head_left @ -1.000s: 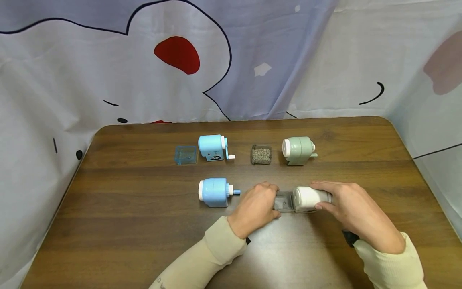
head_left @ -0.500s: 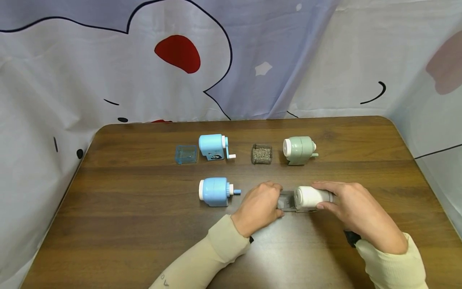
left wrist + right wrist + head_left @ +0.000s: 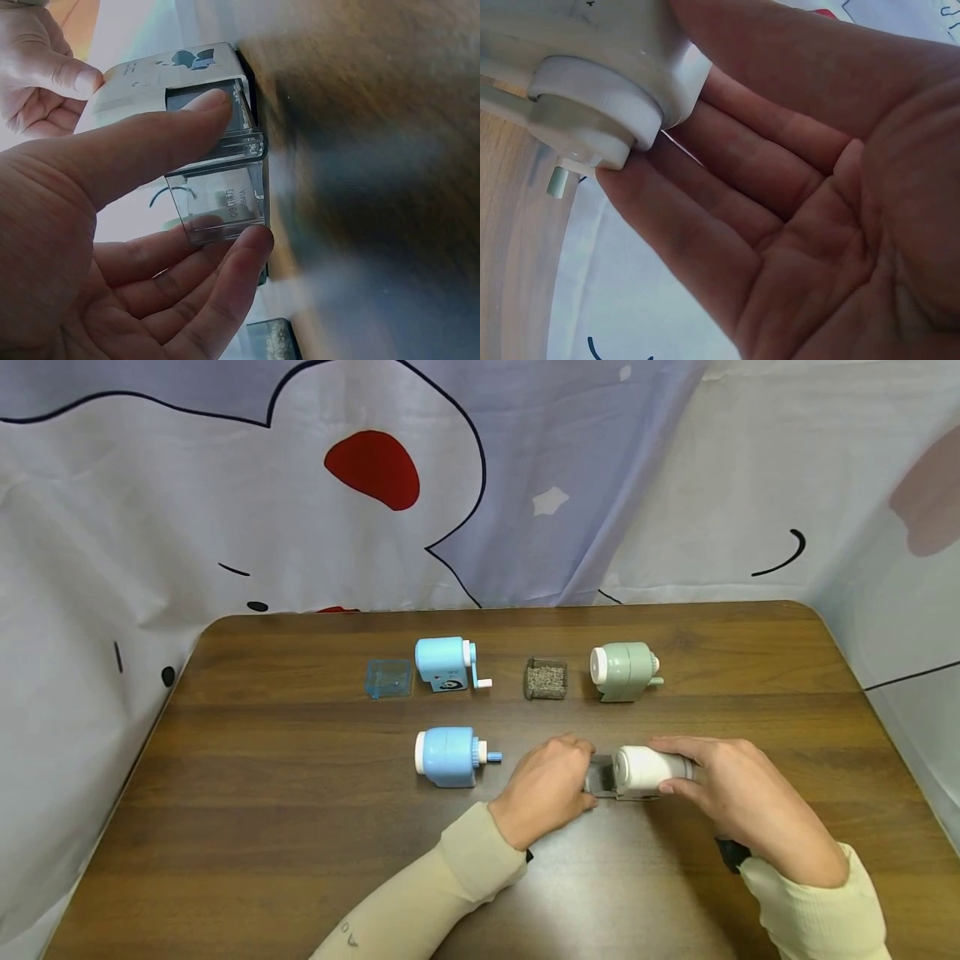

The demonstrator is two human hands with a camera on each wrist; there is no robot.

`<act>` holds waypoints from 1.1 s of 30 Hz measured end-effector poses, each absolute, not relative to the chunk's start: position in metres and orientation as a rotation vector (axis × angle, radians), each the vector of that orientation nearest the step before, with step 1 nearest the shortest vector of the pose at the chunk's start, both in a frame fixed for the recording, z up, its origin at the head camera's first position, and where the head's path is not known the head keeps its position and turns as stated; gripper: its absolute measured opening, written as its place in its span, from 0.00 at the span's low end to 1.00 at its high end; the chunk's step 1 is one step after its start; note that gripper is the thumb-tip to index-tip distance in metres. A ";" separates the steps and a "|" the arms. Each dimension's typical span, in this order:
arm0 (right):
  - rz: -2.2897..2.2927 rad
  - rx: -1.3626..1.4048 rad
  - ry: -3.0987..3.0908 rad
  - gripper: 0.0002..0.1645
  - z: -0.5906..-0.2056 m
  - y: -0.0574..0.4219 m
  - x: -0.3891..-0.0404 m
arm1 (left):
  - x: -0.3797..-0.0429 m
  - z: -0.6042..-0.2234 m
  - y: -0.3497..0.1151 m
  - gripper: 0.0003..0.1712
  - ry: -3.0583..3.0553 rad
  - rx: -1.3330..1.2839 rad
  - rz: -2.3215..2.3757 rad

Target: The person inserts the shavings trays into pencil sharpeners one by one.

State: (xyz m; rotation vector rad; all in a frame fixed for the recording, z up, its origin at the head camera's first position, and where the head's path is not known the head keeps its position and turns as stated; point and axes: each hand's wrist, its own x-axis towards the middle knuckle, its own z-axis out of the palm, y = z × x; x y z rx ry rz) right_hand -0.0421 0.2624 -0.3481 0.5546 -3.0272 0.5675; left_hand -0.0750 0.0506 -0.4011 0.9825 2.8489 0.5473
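Note:
A white crank pencil sharpener (image 3: 642, 770) lies on the table with its front end facing left. My right hand (image 3: 750, 802) grips it around the crank end, thumb on the near side and fingers on the far side. A clear grey shavings drawer (image 3: 221, 199) sticks partly out of the sharpener's left end. Pinched between thumb and fingers, it is held by my left hand (image 3: 542, 789). In the right wrist view the white crank collar (image 3: 592, 94) shows beside the fingers. The drawer's inner end is hidden inside the body.
A blue sharpener (image 3: 448, 757) stands left of my left hand. Along the back are a clear blue drawer (image 3: 387, 678), a light-blue sharpener (image 3: 441, 662), a drawer full of shavings (image 3: 546, 679) and a green sharpener (image 3: 625, 672). A printed curtain (image 3: 300, 527) hangs behind the table.
My left hand has moved to the right, pushing the grey drawer further into the white sharpener, so less of it shows. My right hand stays almost where it was.

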 end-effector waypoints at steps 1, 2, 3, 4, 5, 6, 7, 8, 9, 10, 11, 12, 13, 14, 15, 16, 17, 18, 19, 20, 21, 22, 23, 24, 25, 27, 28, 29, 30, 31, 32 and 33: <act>0.566 0.556 -3.026 0.28 -0.348 0.262 -0.042 | -0.075 -0.401 0.051 0.27 2.846 0.985 0.550; 0.566 0.558 -3.023 0.28 -0.348 0.262 -0.042 | -0.075 -0.401 0.052 0.27 2.846 0.985 0.550; 0.568 0.560 -3.021 0.28 -0.348 0.262 -0.042 | -0.076 -0.401 0.052 0.27 2.846 0.987 0.548; 0.570 0.561 -3.019 0.28 -0.348 0.262 -0.042 | -0.076 -0.401 0.053 0.27 2.844 0.987 0.547; 0.571 0.563 -3.018 0.27 -0.348 0.262 -0.042 | -0.076 -0.401 0.053 0.27 2.843 0.987 0.547; 0.574 0.564 -3.019 0.27 -0.348 0.262 -0.042 | -0.076 -0.401 0.054 0.27 2.842 0.988 0.544; 0.576 0.563 -3.019 0.27 -0.348 0.262 -0.042 | -0.076 -0.401 0.054 0.27 2.845 0.989 0.540; 0.576 0.564 -3.019 0.27 -0.348 0.262 -0.042 | -0.076 -0.402 0.055 0.27 2.847 0.990 0.538; 0.576 0.563 -3.020 0.27 -0.348 0.262 -0.042 | -0.075 -0.402 0.055 0.27 2.849 0.992 0.537; 0.576 0.562 -3.022 0.27 -0.348 0.262 -0.042 | -0.075 -0.402 0.056 0.27 2.851 0.992 0.538; 0.577 0.561 -3.023 0.27 -0.348 0.262 -0.042 | -0.075 -0.402 0.056 0.27 2.855 0.993 0.539; 0.580 0.558 -3.027 0.27 -0.348 0.262 -0.042 | -0.075 -0.403 0.057 0.27 2.859 0.996 0.538; 0.579 0.557 -3.029 0.27 -0.348 0.262 -0.042 | -0.075 -0.403 0.057 0.27 2.863 0.997 0.540; 0.579 0.556 -3.032 0.27 -0.348 0.262 -0.042 | -0.075 -0.404 0.058 0.27 2.866 0.999 0.542; 0.579 0.555 -3.034 0.27 -0.348 0.262 -0.042 | -0.075 -0.404 0.058 0.27 2.868 1.002 0.542; 0.578 0.554 -3.035 0.27 -0.348 0.262 -0.042 | -0.075 -0.404 0.058 0.27 2.869 1.005 0.542; 0.576 0.554 -3.036 0.27 -0.348 0.261 -0.042 | -0.076 -0.405 0.059 0.27 2.870 1.008 0.542; 0.573 0.555 -3.037 0.27 -0.348 0.261 -0.042 | -0.076 -0.405 0.059 0.27 2.868 1.009 0.541; 0.568 0.556 -3.036 0.27 -0.348 0.261 -0.042 | -0.076 -0.405 0.059 0.27 2.865 1.009 0.545; 0.567 0.557 -3.036 0.27 -0.348 0.261 -0.042 | -0.076 -0.406 0.060 0.27 2.862 1.008 0.547; 0.564 0.559 -3.034 0.27 -0.348 0.261 -0.042 | -0.076 -0.406 0.060 0.27 2.858 1.006 0.549; 0.562 0.560 -3.034 0.27 -0.348 0.261 -0.042 | -0.076 -0.406 0.061 0.27 2.855 1.003 0.551; 0.562 0.559 -3.036 0.27 -0.348 0.260 -0.042 | -0.076 -0.406 0.061 0.27 2.852 0.999 0.553; 0.563 0.558 -3.038 0.27 -0.348 0.260 -0.041 | -0.076 -0.407 0.062 0.27 2.851 0.998 0.553; 0.562 0.558 -3.037 0.27 -0.348 0.260 -0.041 | -0.076 -0.407 0.062 0.27 2.851 0.998 0.552; 0.564 0.560 -3.035 0.27 -0.348 0.260 -0.042 | -0.076 -0.407 0.063 0.28 2.857 1.003 0.542; 0.566 0.560 -3.034 0.27 -0.348 0.260 -0.042 | -0.076 -0.407 0.064 0.28 2.858 1.004 0.539; 0.567 0.563 -3.032 0.27 -0.348 0.260 -0.042 | -0.077 -0.407 0.064 0.28 2.863 1.007 0.534; 0.569 0.566 -3.030 0.27 -0.348 0.260 -0.042 | -0.077 -0.407 0.065 0.28 2.866 1.009 0.529; 0.569 0.570 -3.027 0.27 -0.348 0.260 -0.042 | -0.077 -0.407 0.065 0.28 2.870 1.012 0.524; 0.568 0.572 -3.025 0.27 -0.348 0.260 -0.042 | -0.077 -0.407 0.065 0.28 2.873 1.013 0.520; 0.567 0.572 -3.024 0.27 -0.348 0.260 -0.042 | -0.077 -0.407 0.066 0.28 2.875 1.015 0.518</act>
